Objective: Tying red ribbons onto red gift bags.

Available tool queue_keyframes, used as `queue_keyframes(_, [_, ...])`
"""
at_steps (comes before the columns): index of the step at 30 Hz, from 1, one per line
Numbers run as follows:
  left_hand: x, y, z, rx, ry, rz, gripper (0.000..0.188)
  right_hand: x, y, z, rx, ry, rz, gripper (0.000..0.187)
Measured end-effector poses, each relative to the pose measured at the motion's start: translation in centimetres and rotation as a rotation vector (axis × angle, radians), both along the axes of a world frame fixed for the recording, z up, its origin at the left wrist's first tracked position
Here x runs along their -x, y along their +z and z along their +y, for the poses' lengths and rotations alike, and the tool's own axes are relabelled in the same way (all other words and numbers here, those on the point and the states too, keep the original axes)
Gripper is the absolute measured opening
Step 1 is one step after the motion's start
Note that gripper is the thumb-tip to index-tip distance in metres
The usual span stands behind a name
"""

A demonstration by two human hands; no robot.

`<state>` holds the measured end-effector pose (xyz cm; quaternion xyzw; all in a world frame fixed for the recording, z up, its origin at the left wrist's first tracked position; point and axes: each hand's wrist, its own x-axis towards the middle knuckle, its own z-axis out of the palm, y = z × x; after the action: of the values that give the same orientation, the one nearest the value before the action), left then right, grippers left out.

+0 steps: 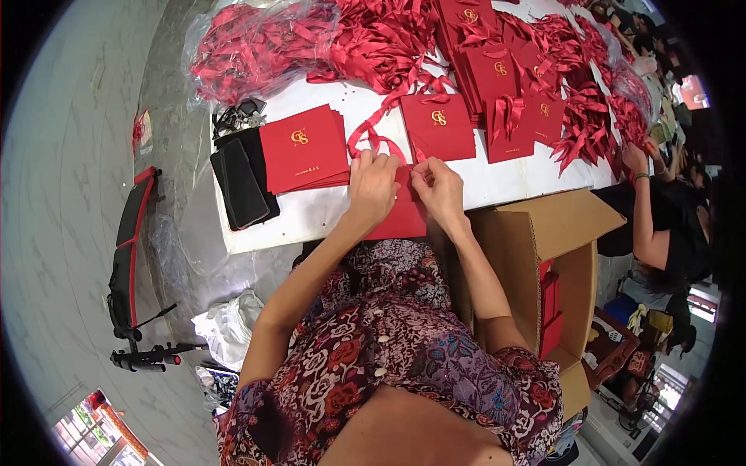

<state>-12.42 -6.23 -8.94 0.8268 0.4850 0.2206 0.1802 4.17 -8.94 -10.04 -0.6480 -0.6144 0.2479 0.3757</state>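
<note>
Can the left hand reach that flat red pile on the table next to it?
Probably yes. The flat red pile lies just to the left of the left hand, with nothing seen between them. But that hand is busy at the red bag, so it may need to leave that first.

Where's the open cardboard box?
In the head view, the box is right of centre, by the near edge of the table, just right of the person's right forearm.
</note>
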Motion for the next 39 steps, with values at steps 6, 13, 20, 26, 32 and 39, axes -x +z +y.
queue_keyframes(6, [0.2, -1.5, -0.1, 0.008, 0.02, -0.108, 0.033, 0.6, 0.9, -0.4, 0.039, 0.066, 0.021, 0.011])
queue_keyframes(13, [-0.2, -1.5, -0.4, 0.009, 0.056, -0.205, 0.03, 1.3, 1.1, -0.2, 0.043, -0.019, -0.002, 0.012])
queue_keyframes(20, [0.1, -1.2, -0.5, 0.093, 0.068, -0.234, 0.029, 1.4, 1.6, -0.3, -0.052, 0.048, -0.115, 0.013])
queue_keyframes(26, [1.0, -1.0, -0.4, 0.094, -0.05, -0.235, 0.03, 0.4, 1.9, -0.1, 0.038, 0.13, 0.054, 0.018])
queue_keyframes(32, [1.5, 0.3, -0.7, 0.086, -0.133, -0.193, 0.027, -2.6, 2.9, 1.0, 0.245, 0.264, 0.093, 0.017])
queue_keyframes(39, [0.5, 1.3, -1.5, -0.3, -0.259, -0.085, 0.021, -4.8, 2.3, 3.9, 0.608, 0.542, 0.17, 0.025])
